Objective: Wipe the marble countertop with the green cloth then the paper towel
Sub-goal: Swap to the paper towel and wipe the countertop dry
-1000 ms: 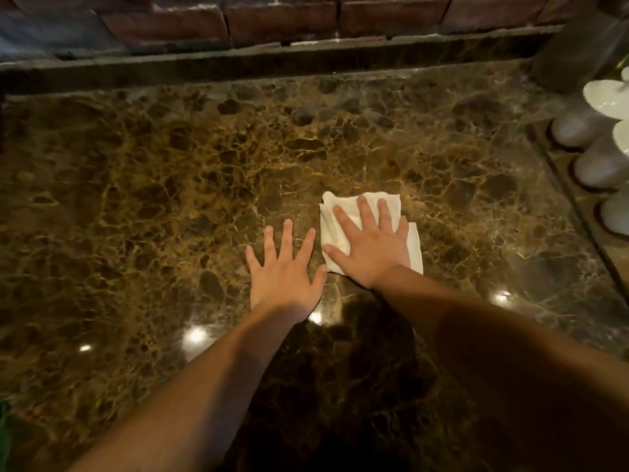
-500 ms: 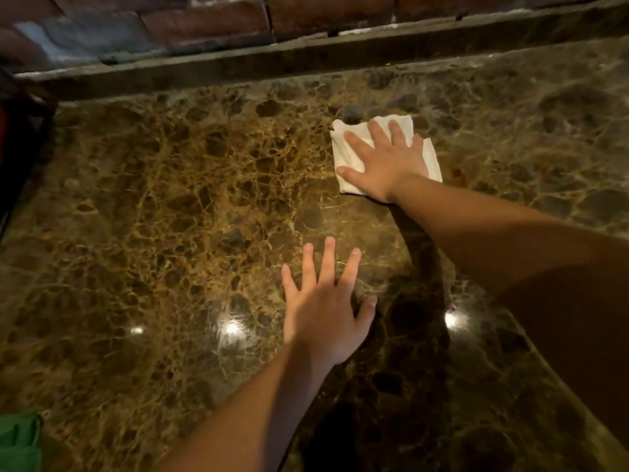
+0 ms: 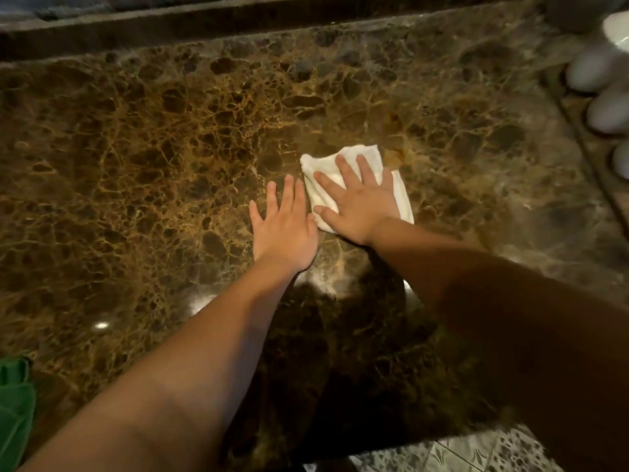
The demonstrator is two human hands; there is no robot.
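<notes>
The paper towel (image 3: 357,185), folded into a rough square, lies flat on the marble worktop (image 3: 143,158) at centre, slightly right of the middle, and sits directly beneath the right hand (image 3: 354,202), which presses it down with straight, spread fingers (image 3: 343,168); nothing is pinched or curled round, the towel is held by downward pressure alone. The towel's edges show beyond the fingertips on the far side and beyond the palm on the right, so the hand covers its near-left portion. The left hand (image 3: 284,226) lies flat on the bare stone just left of the towel, fingers straight and close together, holding nothing; its index side is just beside the right thumb and the towel's left edge. The right hand is therefore the working hand and the nearer one to the towel. The green cloth (image 3: 13,417) lies at the near-left edge of view, well apart from both hands, cut off by the frame. Judgement: the cloth pass appears finished and the towel pass is in hand; unwiped stone extends left and far. Count: one paper towel, one green cloth, two hands, several white rounded objects (image 3: 609,110) at the right edge, too blurred to identify
</notes>
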